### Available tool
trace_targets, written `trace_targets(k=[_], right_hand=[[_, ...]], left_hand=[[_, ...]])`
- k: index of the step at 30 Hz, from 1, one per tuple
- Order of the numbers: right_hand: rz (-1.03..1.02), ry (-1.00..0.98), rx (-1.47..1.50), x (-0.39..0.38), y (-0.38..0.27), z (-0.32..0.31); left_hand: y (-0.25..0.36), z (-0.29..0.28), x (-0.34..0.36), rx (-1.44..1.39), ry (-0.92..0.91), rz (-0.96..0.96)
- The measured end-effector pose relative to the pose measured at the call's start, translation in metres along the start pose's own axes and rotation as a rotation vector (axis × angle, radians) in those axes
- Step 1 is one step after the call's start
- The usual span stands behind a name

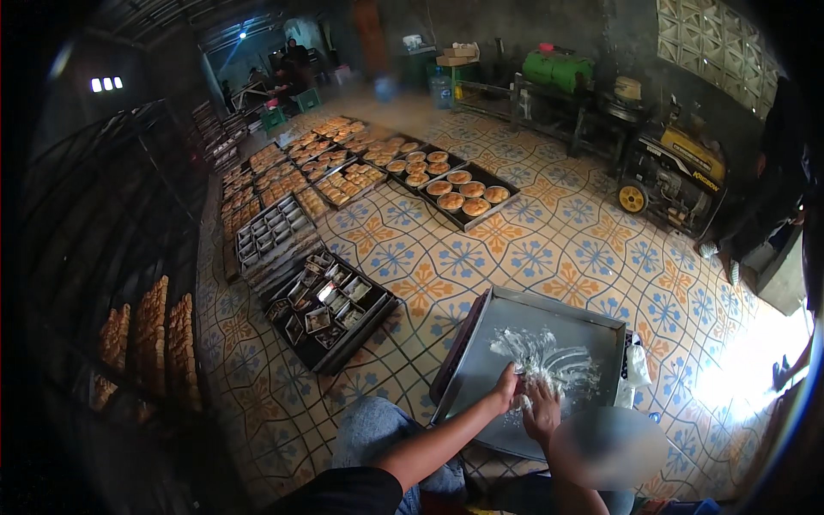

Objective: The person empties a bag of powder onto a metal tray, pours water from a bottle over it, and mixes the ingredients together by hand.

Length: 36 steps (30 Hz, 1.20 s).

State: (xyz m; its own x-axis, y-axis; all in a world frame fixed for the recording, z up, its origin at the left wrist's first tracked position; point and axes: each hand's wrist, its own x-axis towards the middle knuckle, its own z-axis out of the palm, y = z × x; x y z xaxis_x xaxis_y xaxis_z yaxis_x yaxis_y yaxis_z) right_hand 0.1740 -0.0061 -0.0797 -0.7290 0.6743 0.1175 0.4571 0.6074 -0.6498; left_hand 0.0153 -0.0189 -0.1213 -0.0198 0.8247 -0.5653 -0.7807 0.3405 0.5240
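A large square metal tray (489, 343) with raised rims lies in front of my knees. White powder, like flour (536, 348), is smeared across its middle in streaks. My left hand (506, 388) is closed at the powder's near edge, thumb up. Something small and dark reddish shows at its fingers, too hidden to name. Right beside it, my right hand (542, 414) lies over the powder, fingers stretched forward and whitened. A blurred oval patch covers part of my right forearm.
Left of the tray sit a dark pan of small metal moulds (322, 300) and a stack of moulds (275, 227). Beyond are trays of round breads (468, 193). A rack with loaves (150, 343) stands left, a generator (674, 180) right. Someone's feet (721, 253) show at far right.
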Motion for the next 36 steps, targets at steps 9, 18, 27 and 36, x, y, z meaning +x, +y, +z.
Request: trace_targets(k=[9, 18, 27, 36], right_hand=[[0.041, -0.105, -0.074, -0.003, -0.019, 0.015], [0.099, -0.075, -0.084, -0.002, -0.008, 0.009], [0.118, -0.001, -0.088, -0.001, 0.01, 0.002], [0.186, -0.025, -0.126, 0.003, 0.019, -0.004]], left_hand=[[-0.008, -0.017, 0.006, 0.02, -0.062, -0.023], [0.016, 0.012, -0.021, 0.112, -0.04, -0.039], [0.026, 0.016, -0.018, 0.116, -0.164, -0.062], [0.028, 0.012, -0.011, 0.124, -0.198, -0.101]])
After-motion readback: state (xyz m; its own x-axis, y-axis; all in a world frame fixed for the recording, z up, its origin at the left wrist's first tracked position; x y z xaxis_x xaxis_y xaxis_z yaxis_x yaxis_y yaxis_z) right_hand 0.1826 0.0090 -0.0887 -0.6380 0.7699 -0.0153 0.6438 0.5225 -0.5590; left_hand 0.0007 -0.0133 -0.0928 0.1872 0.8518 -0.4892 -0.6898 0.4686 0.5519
